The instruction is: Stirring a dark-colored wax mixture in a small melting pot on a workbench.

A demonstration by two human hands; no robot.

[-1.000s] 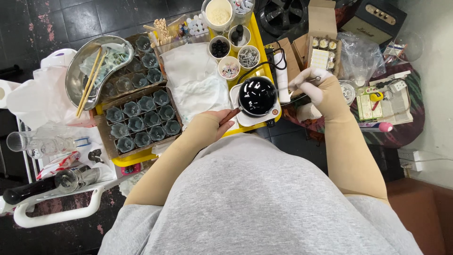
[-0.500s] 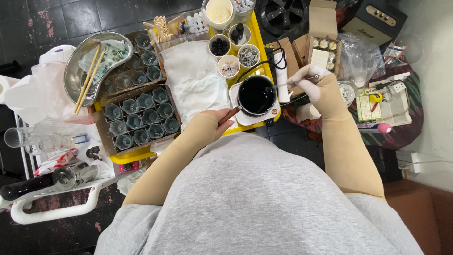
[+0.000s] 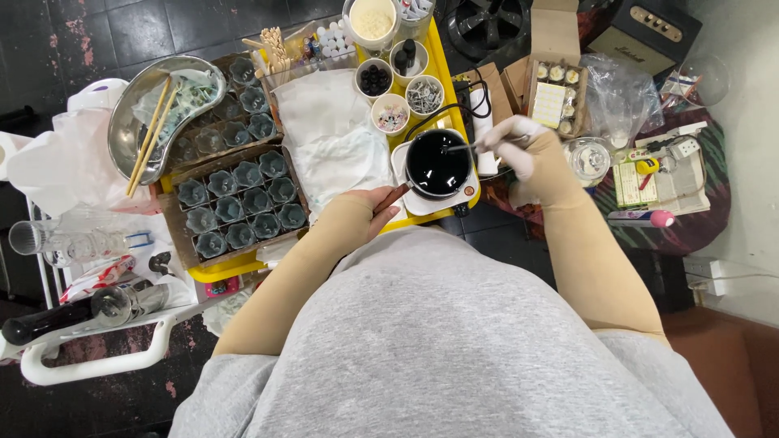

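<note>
- Head view is filled by a grey shirt in the near half, with a yellow tray [image 3: 442, 49] on a cart beyond it.
- A small pan of black liquid [image 3: 436, 162] is seen resting on a white hot plate [image 3: 462, 191] at the near right corner of that tray.
- The left hand [image 3: 369, 207] is closed around the pan's wooden handle [image 3: 393, 197], which points toward the near left; the fingers are curled shut on it.
- The right hand [image 3: 511, 146], gloved in white, is pinched on a thin metal tool [image 3: 466, 147]; thumb and fingertips are pressed together on its shank, and the tool's tip is laid over the pan's far right rim, at or just in the liquid.
- Stirring or dipping into the dark liquid is judged to be the step in hand, with the pan steadied from the other side.
- A steady grip on the handle is called for next, so that the pan is not tipped off the plate, and the tool should be kept low to avoid drips.
- Rows of small grey moulds [image 3: 243, 203] are set in cardboard boxes on the left of the tray, well apart from the pan.
- White paper [image 3: 333, 138] lies between moulds and pan.
</note>
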